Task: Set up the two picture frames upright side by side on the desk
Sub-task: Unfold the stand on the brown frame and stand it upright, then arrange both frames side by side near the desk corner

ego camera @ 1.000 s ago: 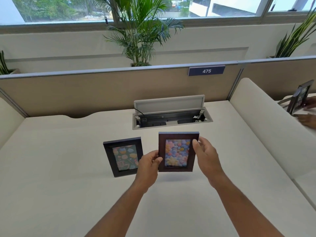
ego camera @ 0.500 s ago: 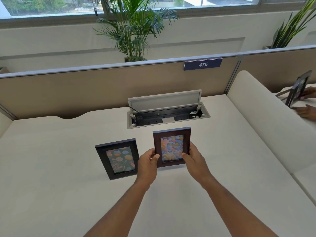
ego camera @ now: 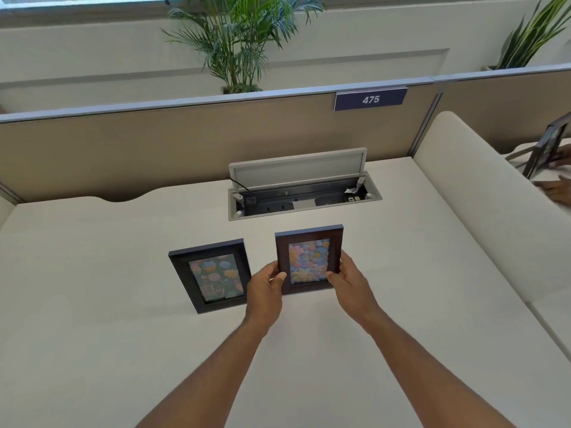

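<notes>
A brown frame [ego camera: 309, 242] with a pastel flower picture stands upright near the middle of the white desk [ego camera: 92, 335]. My left hand [ego camera: 265, 287] grips its lower left edge and my right hand [ego camera: 349, 279] grips its lower right edge. Just to its left a black frame [ego camera: 182, 273] with a green cupcake picture stands by itself, leaning back slightly. A narrow gap separates the two frames.
An open cable box [ego camera: 304, 196] with a raised lid is set into the desk right behind the frames. A beige partition [ego camera: 154, 143] closes the back. A padded divider [ego camera: 482, 217] bounds the right side, and beyond it another person's hands hold a dark frame [ego camera: 547, 146].
The brown frame has moved away from me and down onto the desk beside the black one. My right hand has closed on its right edge.
</notes>
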